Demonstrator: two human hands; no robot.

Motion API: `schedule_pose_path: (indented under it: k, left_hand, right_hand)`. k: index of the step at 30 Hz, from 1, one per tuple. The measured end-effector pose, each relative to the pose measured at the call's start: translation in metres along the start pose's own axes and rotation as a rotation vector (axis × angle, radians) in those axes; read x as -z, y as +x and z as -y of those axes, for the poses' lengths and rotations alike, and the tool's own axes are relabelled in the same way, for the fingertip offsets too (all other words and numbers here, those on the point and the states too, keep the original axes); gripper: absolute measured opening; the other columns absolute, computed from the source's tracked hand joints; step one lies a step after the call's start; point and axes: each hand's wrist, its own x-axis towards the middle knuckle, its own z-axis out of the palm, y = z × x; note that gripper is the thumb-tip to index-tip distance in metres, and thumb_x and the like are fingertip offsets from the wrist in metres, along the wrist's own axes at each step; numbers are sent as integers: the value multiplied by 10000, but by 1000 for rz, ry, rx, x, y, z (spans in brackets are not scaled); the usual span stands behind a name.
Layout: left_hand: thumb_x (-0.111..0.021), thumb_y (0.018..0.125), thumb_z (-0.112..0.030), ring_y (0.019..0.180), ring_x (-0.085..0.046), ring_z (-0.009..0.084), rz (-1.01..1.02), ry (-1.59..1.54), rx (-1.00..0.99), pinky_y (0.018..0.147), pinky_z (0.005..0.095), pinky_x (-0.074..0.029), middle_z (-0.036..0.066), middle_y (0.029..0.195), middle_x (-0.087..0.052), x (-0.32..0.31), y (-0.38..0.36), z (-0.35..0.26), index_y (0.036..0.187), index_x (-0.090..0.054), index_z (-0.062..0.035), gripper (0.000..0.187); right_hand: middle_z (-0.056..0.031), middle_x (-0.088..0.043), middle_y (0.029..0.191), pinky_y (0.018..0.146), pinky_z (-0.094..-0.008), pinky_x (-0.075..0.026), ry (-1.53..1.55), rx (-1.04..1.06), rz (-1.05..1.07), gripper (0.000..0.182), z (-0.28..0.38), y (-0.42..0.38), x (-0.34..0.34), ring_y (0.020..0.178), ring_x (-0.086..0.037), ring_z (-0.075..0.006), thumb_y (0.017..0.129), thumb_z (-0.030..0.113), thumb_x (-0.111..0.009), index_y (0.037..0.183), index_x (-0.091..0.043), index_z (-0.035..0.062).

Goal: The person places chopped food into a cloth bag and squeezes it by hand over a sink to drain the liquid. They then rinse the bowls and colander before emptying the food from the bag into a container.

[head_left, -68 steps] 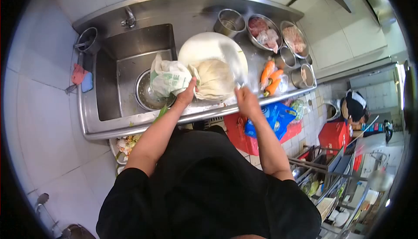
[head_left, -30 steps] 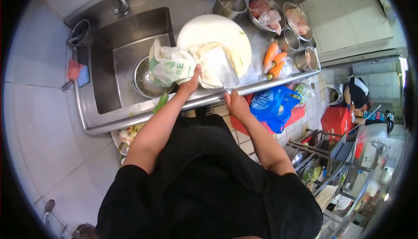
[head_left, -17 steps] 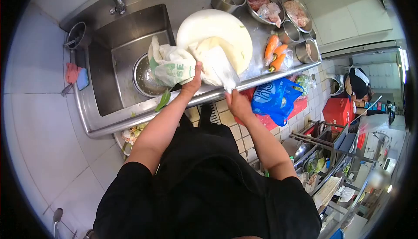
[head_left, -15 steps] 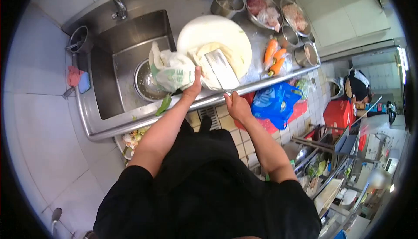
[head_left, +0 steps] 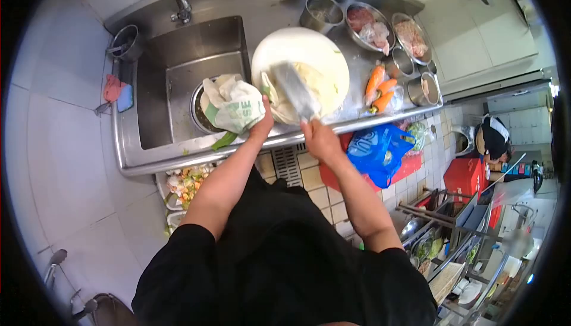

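Right hand (head_left: 319,139): fingers closed around the handle of a cleaver (head_left: 293,89). The broad blade is raised flat-side up over the cabbage (head_left: 309,85), and it is blurred in the frame.

Left hand (head_left: 262,125): fingers pressed against the near left edge of the cabbage, close to the white plastic bag (head_left: 235,105). Thumb side rests toward the bag. How far the hand is open cannot be told; the fingers are mostly hidden behind the bag and the leaves.

Cabbage: pale, leafy, lying on the round white cutting board (head_left: 300,45), at the board's near half, just inside the counter's (head_left: 262,11) front edge.

Counts:
- Cutting boards: one, round, white.
- Cleavers: one.
- Carrots (head_left: 379,87): three, orange, lying together on clear plastic to the right of the board.
- Metal containers along the back and right of the counter: six seen. One empty pot (head_left: 321,10), two bowls holding raw meat (head_left: 370,23), and three small cups (head_left: 403,60) nearer the right end.
- Sink basins (head_left: 178,58): one, with one metal bowl (head_left: 199,112) in it, partly covered by the bag.
- Faucets (head_left: 182,8): one.
- Blue shopping bags (head_left: 375,150): one, on the floor below the counter's right end.
- Red crates (head_left: 461,177): one in full view, right of the blue bag.
- Other people (head_left: 491,139): one, far right, crouched.
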Motion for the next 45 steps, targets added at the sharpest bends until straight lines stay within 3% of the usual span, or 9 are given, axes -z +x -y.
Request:
schedule_pose_path:
  k: [7, 10, 17, 20, 23, 26, 33, 35, 45]
  left_hand:
    - [-346, 1069, -460, 1426, -330, 412, -10, -153, 80, 1206, 403, -182, 241, 1520, -422, 2, 4, -7, 1415, -486, 37, 622]
    - [-333, 1074, -447, 1429, -327, 410, 120, -66, 60, 1204, 405, -186, 244, 1518, -421, 12, -3, -19, 1426, -477, 23, 605]
    - [-355, 1062, -441, 1426, -333, 419, 115, -100, 94, 1201, 415, -196, 227, 1521, -426, 9, -3, -12, 1431, -477, 14, 598]
    - [-321, 1064, -430, 1434, -318, 420, 67, -15, 120, 1206, 450, -187, 226, 1527, -416, 11, -3, -23, 1432, -479, 3, 590]
    - [-324, 1062, -429, 1439, -304, 427, 140, -21, 78, 1211, 447, -174, 224, 1534, -407, 7, -4, -13, 1438, -475, -1, 589]
    - [-346, 1057, -413, 1420, -331, 431, 85, 25, 40, 1203, 456, -191, 242, 1511, -427, 1, -9, -6, 1415, -496, 6, 571]
    - [-353, 1054, -382, 1342, -423, 462, 21, 5, 33, 1156, 489, -274, 250, 1424, -521, 2, -3, -12, 1338, -563, 12, 529]
    - [-355, 1051, -387, 1366, -405, 449, 72, -18, 30, 1174, 473, -254, 248, 1441, -506, 2, -10, -13, 1354, -553, 11, 539]
    - [-355, 1054, -392, 1356, -412, 447, 62, -26, 1, 1167, 461, -265, 241, 1432, -517, -3, -1, 1, 1343, -561, 11, 537]
  right_hand:
    - [-221, -573, 626, 533, -509, -440, 391, 451, -718, 336, 12, -2, 9, 555, -548, -426, 1029, 283, -519, 905, -470, -26]
    - [-353, -624, 778, 712, -582, -494, -45, 7, 3, 430, -38, -6, -50, 813, -625, -546, 1008, 399, -513, 1050, -549, -28]
    - [-287, -633, 756, 583, -544, -417, 387, 146, -538, 352, 67, -1, 87, 727, -603, -518, 1014, 333, -539, 914, -508, -4]
    - [-287, -643, 740, 638, -595, -466, 291, 242, -750, 409, 6, 26, 23, 746, -620, -525, 1011, 390, -521, 1029, -520, -19]
    - [-314, -656, 814, 739, -598, -497, -164, -91, -17, 464, -53, 26, -34, 835, -634, -518, 1012, 428, -491, 1063, -539, -31]
    - [-312, -664, 832, 777, -603, -490, -92, -3, -82, 490, -3, 37, 34, 851, -646, -505, 1016, 468, -467, 1024, -574, -9]
    - [-220, -599, 687, 613, -545, -456, 210, 403, -831, 405, 24, 52, 23, 616, -548, -481, 1035, 360, -476, 867, -511, -6]
    - [-347, -660, 907, 791, -613, -492, -133, -85, -2, 418, -15, 44, -28, 884, -643, -537, 1022, 409, -478, 1082, -528, -1]
    - [-264, -649, 757, 582, -532, -470, 500, 211, -824, 347, 15, 29, 74, 693, -630, -487, 1036, 315, -486, 933, -549, -10]
